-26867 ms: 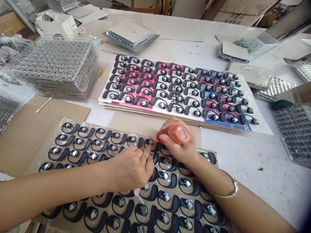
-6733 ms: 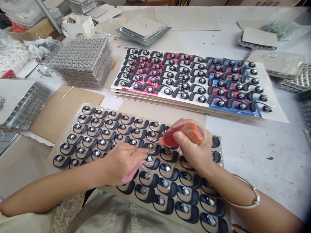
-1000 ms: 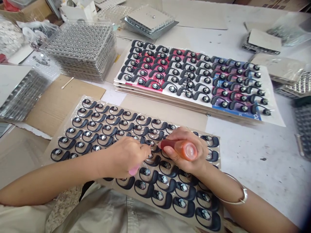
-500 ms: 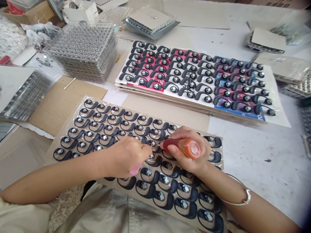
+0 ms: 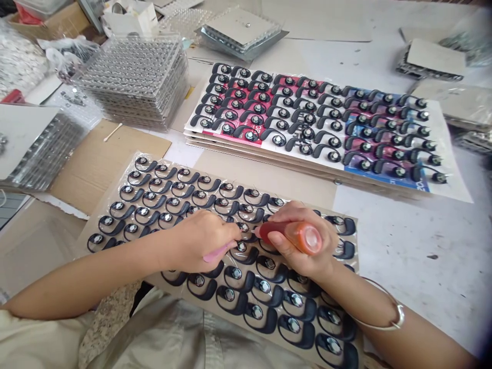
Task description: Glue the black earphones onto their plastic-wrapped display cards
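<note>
While my right hand (image 5: 303, 241) grips an orange squeeze bottle (image 5: 298, 237) firmly, its dark tip low over the rows, my left hand (image 5: 202, 241) is closed on a pink stick (image 5: 217, 252), fingertips just beside a black ear hook (image 5: 243, 227) on the filmed sheet (image 5: 230, 328). Farther off, clear trays (image 5: 134, 77) stand stacked, filled with small metal discs; more hooks sit in rows on printed cards (image 5: 423, 187).
</note>
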Demonstrator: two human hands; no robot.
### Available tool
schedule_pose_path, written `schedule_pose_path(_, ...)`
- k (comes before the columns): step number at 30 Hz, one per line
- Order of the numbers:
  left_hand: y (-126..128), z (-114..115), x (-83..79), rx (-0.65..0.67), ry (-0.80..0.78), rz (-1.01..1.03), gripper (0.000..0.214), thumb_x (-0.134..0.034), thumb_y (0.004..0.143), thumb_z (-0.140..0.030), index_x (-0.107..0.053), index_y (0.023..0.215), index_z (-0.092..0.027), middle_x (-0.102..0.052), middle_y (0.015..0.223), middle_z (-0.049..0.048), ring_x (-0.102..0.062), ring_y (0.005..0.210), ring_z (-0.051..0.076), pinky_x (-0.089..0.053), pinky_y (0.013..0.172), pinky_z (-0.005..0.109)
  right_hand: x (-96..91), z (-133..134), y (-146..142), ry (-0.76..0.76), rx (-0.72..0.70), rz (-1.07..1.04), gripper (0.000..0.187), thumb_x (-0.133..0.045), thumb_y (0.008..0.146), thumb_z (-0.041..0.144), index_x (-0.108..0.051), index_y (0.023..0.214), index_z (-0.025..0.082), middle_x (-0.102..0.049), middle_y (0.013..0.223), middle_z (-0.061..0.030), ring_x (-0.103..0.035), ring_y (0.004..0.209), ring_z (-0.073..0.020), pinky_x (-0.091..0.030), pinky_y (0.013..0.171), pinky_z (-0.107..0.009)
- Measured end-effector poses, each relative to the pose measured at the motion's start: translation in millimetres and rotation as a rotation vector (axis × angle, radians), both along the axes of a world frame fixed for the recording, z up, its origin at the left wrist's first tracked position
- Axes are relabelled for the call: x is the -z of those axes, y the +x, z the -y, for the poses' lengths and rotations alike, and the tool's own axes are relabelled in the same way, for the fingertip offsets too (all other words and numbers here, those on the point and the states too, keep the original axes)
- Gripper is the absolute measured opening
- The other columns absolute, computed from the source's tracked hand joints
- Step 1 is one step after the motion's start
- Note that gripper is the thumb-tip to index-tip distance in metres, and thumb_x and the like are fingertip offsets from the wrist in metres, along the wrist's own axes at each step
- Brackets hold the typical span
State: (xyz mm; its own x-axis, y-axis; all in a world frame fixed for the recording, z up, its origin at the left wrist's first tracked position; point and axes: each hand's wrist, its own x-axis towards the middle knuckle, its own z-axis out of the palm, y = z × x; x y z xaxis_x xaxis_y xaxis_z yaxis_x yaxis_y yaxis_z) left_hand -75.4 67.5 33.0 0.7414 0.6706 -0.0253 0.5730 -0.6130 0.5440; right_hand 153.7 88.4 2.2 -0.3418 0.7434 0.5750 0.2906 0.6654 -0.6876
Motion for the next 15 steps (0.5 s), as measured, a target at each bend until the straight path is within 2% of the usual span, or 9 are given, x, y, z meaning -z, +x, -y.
schedule_pose_path(7,-2.3,-11.7,-5.9,-0.034,-0.164,0.074,0.018,-0.051,0.088,-0.018,-0.066,0.098,-0.016,-0.072,0.085,0.0041,-0.069,0.076,0.017,-0.049,0.069,0.023,-1.6,0.2,-0.6,0.011,-0.010,0.000,0.015,-0.067,0.081,0.032,-0.059,0.089,0.023,-0.061,0.070,-0.0018,-0.059,0.057,-0.0161,-0.050,0.050,-0.031)
schedule_pose_path(15,-2.1,-14.7,-5.3,-0.060,-0.163,0.108,0.016,-0.056,0.087,-0.017,-0.069,0.095,-0.017,-0.073,0.083,0.0010,-0.068,0.072,0.015,-0.046,0.066,0.022,-1.6,0.3,-0.3,0.000,-0.036,-0.005,0.014,-0.066,0.081,0.029,-0.059,0.090,0.022,-0.061,0.071,-0.0023,-0.059,0.058,-0.0159,-0.051,0.051,-0.031)
